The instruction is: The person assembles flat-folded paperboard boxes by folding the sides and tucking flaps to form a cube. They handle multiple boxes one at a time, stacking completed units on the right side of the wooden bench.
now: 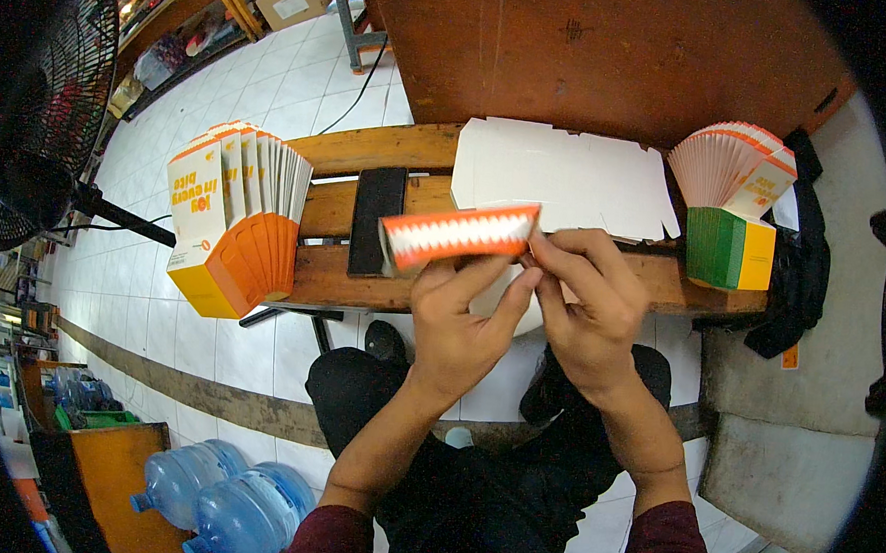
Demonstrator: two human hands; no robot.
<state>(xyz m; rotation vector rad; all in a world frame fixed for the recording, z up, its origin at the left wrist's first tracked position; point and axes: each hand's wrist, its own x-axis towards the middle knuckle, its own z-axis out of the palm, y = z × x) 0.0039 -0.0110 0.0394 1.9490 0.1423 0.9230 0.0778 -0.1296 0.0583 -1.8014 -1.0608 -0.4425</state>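
Folding looks to be the step in hand: a flat orange-and-white carton (pixel 457 235) is gripped above the bench's near edge, left hand (pixel 458 322) clamped under it, right hand (pixel 584 299) pinching its right end. Next, squaring the panels would probably be needed. White blanks (pixel 559 172) are stacked mid-bench (pixel 346 211), fanned cartons (pixel 231 215) at the left end, more (pixel 732 207) at the right. Tiled floor (pixel 272 97) and water jugs (pixel 221 500) are seen.

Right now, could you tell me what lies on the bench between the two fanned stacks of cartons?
In the head view: a black phone and flat white carton blanks.
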